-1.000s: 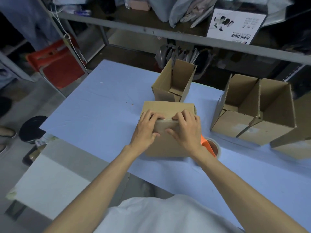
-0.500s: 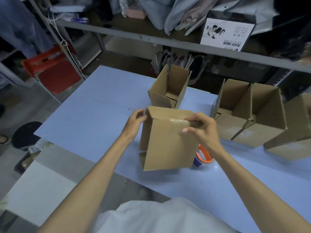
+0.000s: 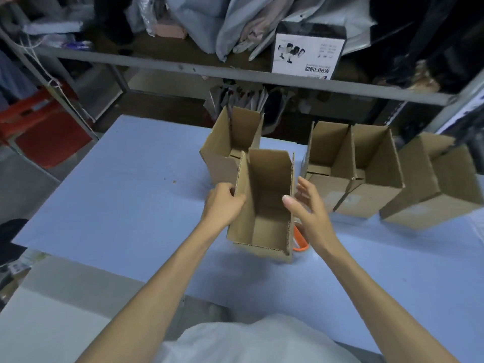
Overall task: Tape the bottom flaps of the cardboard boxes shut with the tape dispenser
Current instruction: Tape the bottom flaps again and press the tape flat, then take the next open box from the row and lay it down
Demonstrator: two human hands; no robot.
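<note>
Left hand (image 3: 225, 205): forearm stretched forward; fingers curled over the held box (image 3: 269, 184) wall farthest from the tape dispenser (image 3: 300, 243), gripping it.
Right hand (image 3: 310, 213): above the dispenser, fingers straight and spread; contact with the box cannot be told.
Held box: just left of the dispenser; mouth upward, long axis near upright.

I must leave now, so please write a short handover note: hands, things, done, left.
Left hand grips the left wall of the box. Right hand is open beside its right wall. The box is open side up, low over the table; the dispenser lies half hidden at its right. Other boxes stand open behind. Done: cannot tell, bottoms are hidden. Left: check the bottom, set box aside.
</note>
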